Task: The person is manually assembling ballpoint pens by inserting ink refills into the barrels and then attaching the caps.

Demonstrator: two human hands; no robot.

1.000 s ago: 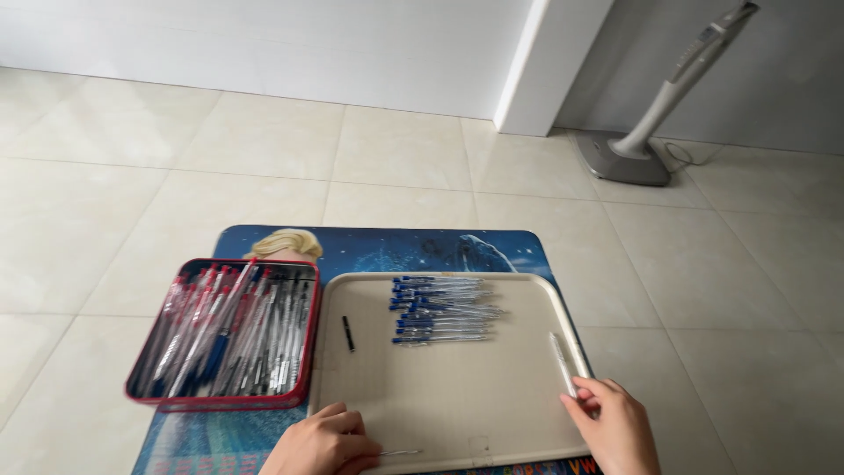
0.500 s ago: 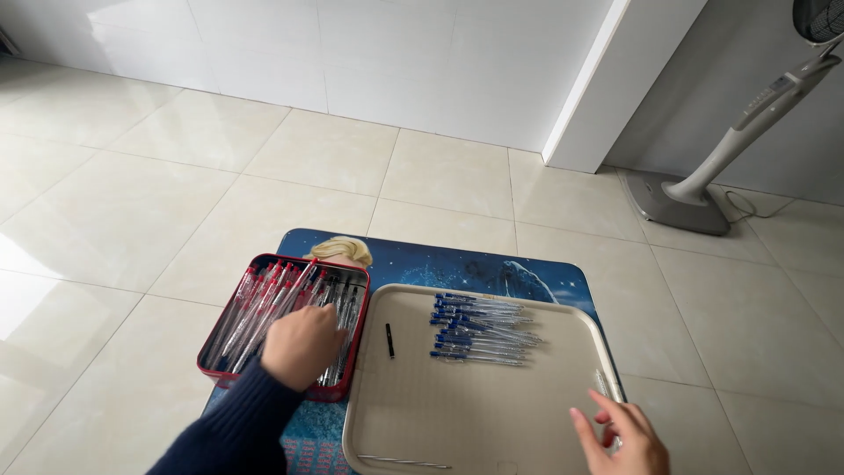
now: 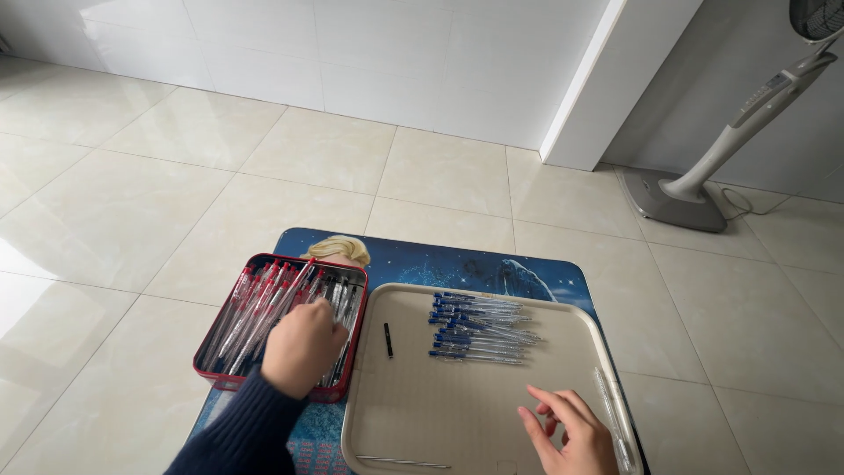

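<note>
Low over floor tiles, pens (image 3: pixel 264 317) lying lengthwise away in the red tin (image 3: pixel 230 382) are gripped by the left hand (image 3: pixel 301 346); the right hand (image 3: pixel 571 435) is held slack and empty, farther off.

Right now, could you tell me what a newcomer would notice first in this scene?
Probably the left hand reaching into the red tin of pens on the left of a small picture-topped table. Next, the neat row of blue pens on the beige tray, with the right hand empty at its near right edge.
</note>
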